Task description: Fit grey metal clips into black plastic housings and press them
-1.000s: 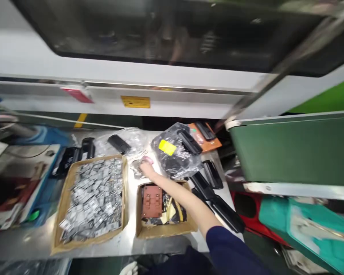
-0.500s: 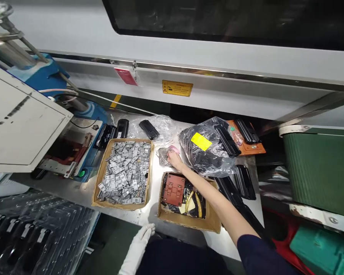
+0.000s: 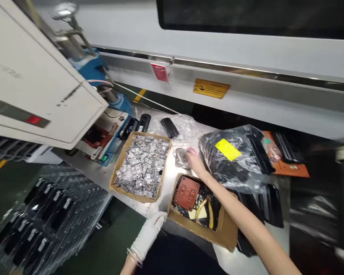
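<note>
Right hand (image 3: pixel 195 162) down on the steel surface (image 3: pixel 166 187), fingers (image 3: pixel 191 153) curled over a small clear bag of grey metal bits (image 3: pixel 181 158), and how tight that grip is, you can't tell from here! That little bag sits right between the big tray and the black bag. Over to the left hand (image 3: pixel 147 236), white-gloved, open, fingers together, just off the corner of a cardboard box (image 3: pixel 202 229) holding a brown pad (image 3: pixel 187 193) and yellow strips (image 3: pixel 202 210). Next door, a cardboard tray (image 3: pixel 120 179) heaped with grey metal pieces (image 3: pixel 141 166). Up top, a black plastic bag (image 3: pixel 231 164) wearing a yellow label (image 3: pixel 227 149), black plastic cases (image 3: pixel 271 206) lying beside it, and an orange board (image 3: pixel 289 170) behind. Down past the surface's edge, rows of bagged black parts (image 3: pixel 43 217).
</note>
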Demonstrator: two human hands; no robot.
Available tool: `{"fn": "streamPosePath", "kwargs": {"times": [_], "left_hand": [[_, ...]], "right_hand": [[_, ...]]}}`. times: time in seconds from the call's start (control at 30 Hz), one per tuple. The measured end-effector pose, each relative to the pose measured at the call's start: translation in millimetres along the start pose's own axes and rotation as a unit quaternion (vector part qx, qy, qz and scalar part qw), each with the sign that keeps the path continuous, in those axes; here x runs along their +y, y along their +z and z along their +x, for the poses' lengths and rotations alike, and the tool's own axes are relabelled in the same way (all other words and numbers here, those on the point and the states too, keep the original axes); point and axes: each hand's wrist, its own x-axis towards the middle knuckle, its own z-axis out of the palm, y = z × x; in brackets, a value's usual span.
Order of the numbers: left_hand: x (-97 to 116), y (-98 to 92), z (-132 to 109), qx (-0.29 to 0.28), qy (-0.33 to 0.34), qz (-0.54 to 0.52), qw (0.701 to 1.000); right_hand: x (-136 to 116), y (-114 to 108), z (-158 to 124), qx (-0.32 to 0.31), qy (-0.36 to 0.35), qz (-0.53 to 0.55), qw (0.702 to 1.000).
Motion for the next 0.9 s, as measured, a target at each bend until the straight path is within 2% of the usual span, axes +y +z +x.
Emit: {"fn": "streamPosePath", "kwargs": {"times": [0.1,0.17,0.23,0.33,0.43,0.57,0.7,0.8,0.9], "left_hand": [[34.2,-3.4,17.9,0.016,0.097,0.095,0.991],[56.3,4.2,28.3,0.018,0.161,0.155,0.975],[71.0,18.1,31.3,0.010,0.213,0.221,0.952],[71.9,43.4,22.0,-0.038,0.264,0.320,0.909],[55.1,63.4,9.4,-0.095,0.282,0.398,0.868],[39.1,72.6,7.9,-0.113,0.244,0.481,0.835],[46.9,73.8,17.8,-0.144,0.217,0.511,0.819],[56.8,79.0,26.0,-0.145,0.199,0.511,0.823],[61.4,88.7,40.2,-0.083,0.143,0.503,0.848]], "right_hand": [[6.7,-5.1,-33.8,0.043,0.029,0.124,0.991],[9.2,-1.1,-77.9,0.029,0.038,0.210,0.976],[7.3,10.1,-134.5,-0.018,0.043,0.289,0.956],[1.4,33.6,-214.1,-0.071,0.068,0.370,0.924],[1.6,54.5,-257.1,-0.062,0.104,0.416,0.901],[11.0,74.5,-266.0,-0.010,0.138,0.442,0.886],[17.9,83.7,-263.7,0.046,0.142,0.422,0.894],[24.9,80.8,-259.3,0.058,0.133,0.374,0.916],[37.5,72.7,-244.6,0.068,0.133,0.307,0.940]]}}
